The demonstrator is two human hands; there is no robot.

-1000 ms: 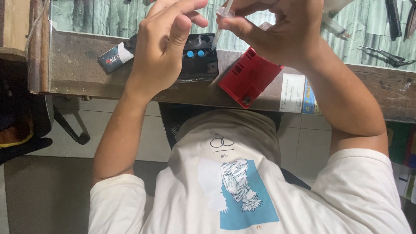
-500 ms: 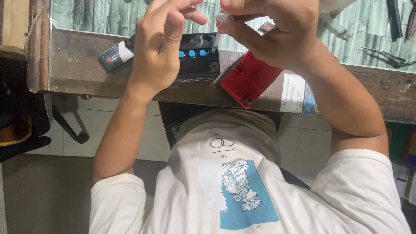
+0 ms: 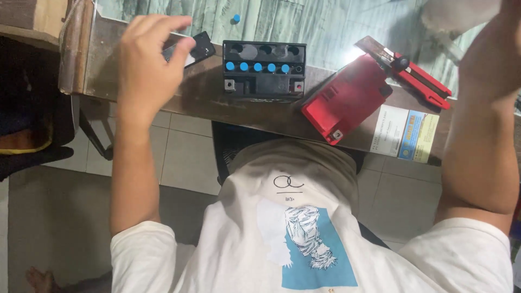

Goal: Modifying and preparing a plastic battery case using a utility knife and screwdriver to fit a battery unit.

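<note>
Even indoor light; white glare spot on the bench (image 3: pixel 347 54); raised hands slightly motion-blurred.

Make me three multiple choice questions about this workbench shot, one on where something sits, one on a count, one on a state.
1. Where is the red battery?
A. right of the black battery
B. on the floor
C. on top of the black battery

2. How many blue caps sit in the black battery's row?
A. two
B. five
C. eight

3. What is the left hand doing?
A. resting on the lap
B. gripping the red battery
C. fingers on a small black object

Answers: 1 A, it lies tilted beside it on the bench. 2 B, five show, one hole open. 3 C, fingertips reach it.
</note>
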